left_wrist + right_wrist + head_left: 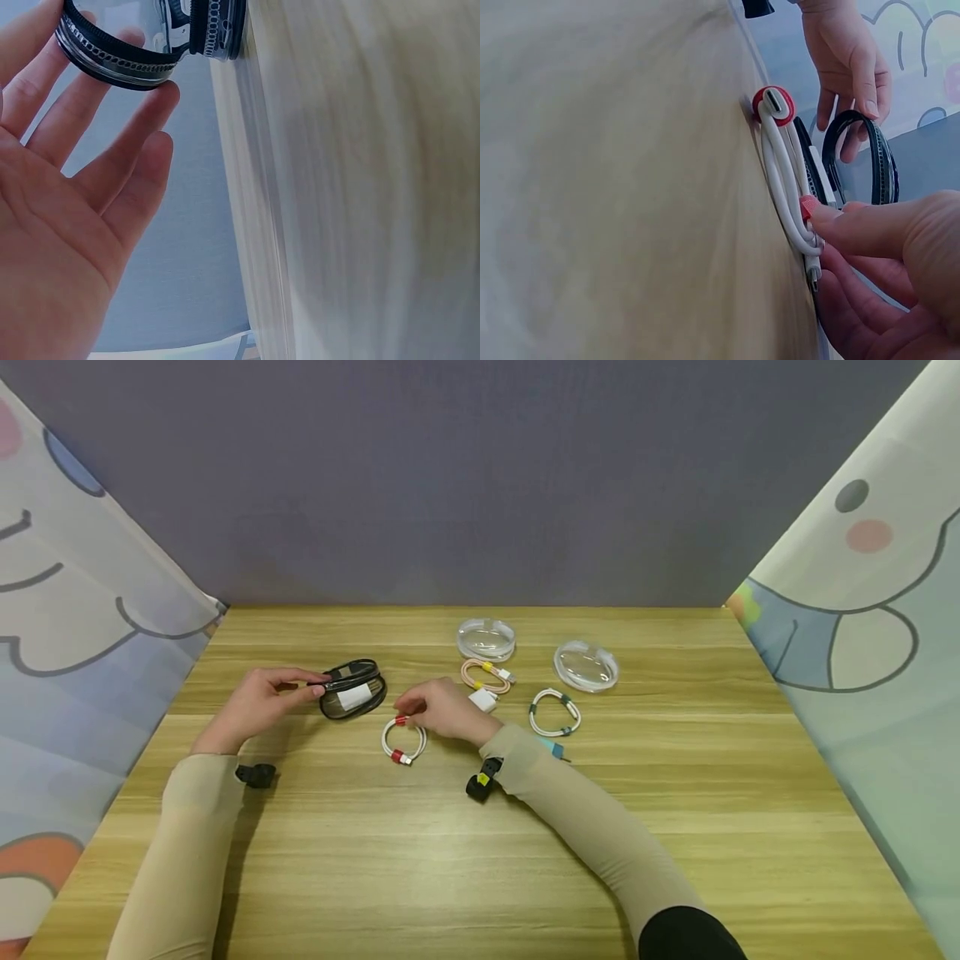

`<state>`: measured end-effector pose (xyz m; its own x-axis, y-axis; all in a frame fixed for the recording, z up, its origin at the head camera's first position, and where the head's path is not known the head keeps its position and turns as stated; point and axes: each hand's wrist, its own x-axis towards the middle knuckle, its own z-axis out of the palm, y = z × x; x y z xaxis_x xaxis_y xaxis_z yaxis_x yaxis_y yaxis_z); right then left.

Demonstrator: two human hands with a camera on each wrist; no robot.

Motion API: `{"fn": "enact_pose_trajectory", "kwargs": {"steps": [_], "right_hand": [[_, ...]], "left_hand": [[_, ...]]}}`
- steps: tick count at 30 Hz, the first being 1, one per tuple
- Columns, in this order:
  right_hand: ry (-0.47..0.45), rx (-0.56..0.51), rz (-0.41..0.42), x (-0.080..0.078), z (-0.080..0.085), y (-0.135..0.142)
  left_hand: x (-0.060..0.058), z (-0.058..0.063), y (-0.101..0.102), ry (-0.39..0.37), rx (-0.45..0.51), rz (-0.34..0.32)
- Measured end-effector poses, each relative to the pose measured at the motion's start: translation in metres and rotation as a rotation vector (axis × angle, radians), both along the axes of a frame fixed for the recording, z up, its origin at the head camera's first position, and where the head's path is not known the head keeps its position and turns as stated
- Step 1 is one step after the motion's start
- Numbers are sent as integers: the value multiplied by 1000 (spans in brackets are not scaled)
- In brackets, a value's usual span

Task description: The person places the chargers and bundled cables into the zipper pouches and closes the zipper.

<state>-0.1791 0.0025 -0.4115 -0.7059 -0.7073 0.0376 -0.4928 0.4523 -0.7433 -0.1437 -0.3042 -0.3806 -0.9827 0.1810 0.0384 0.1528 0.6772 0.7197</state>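
Observation:
My left hand [258,703] pinches the raised lid of a round clear zip case with black trim [345,713], between thumb and fingers. The case stands open on the table, and a white label shows inside it. In the left wrist view the zip teeth of the case [120,56] run along its black edge. To the right of the case, my right hand [448,710] pinches a coiled white charging cable [386,739] at one of its two red ties. The right wrist view shows the thumb on the red tie of that cable [780,165], its coil close against the table.
Behind and right of my right hand lie a peach cable with yellow ties [468,670], a white adapter [483,699] and a white cable with dark green ties [533,712]. A light blue plug [553,748] is partly behind my sleeve. Two clear round cases [486,652] [587,683] stand farther back.

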Motion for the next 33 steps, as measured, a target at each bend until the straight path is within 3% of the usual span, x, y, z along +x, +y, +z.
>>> {"fn": "enact_pose_trajectory", "kwargs": {"steps": [8,23,33], "right_hand": [[32,35,-16,-1,0,-4],[45,96,-37,5,1,-12],[55,52,-73,4,-2,-12]], "left_hand": [[-1,2,0,33,-4,-49],[1,0,-1,34,-32,-6],[-1,1,1,11,-32,-16]]}}
